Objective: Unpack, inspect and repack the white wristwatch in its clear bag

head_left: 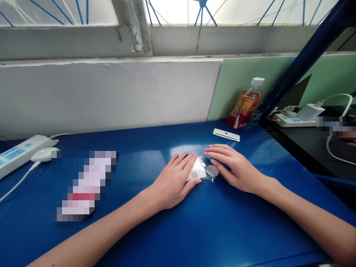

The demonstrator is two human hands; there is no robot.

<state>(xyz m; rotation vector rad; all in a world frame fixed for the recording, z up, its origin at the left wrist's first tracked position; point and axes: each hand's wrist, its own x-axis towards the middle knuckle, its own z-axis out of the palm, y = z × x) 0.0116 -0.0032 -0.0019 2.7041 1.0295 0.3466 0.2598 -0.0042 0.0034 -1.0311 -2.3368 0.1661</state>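
Observation:
A small clear plastic bag (205, 162) lies on the blue tabletop (211, 226); inside it, or just under it, is a white card (198, 169) printed with a QR-like square. Beside the card, at the bag's right end, is a round whitish disc (212, 170). My left hand (172, 181) rests flat over the card's left part, fingers stretched out and hiding some of it. To the right, my right hand (239, 168) has its fingers extended and slightly curved, with the thumb by the disc. Whether it touches the bag I cannot tell.
At the back right stand a drink bottle (244, 105) and a white slotted strip (226, 135). A blurred long object (86, 185) lies left, near a power strip (23, 152) and white puck charger (46, 154). Beyond a blue post (303, 55), another person's hand (347, 138) partly shows.

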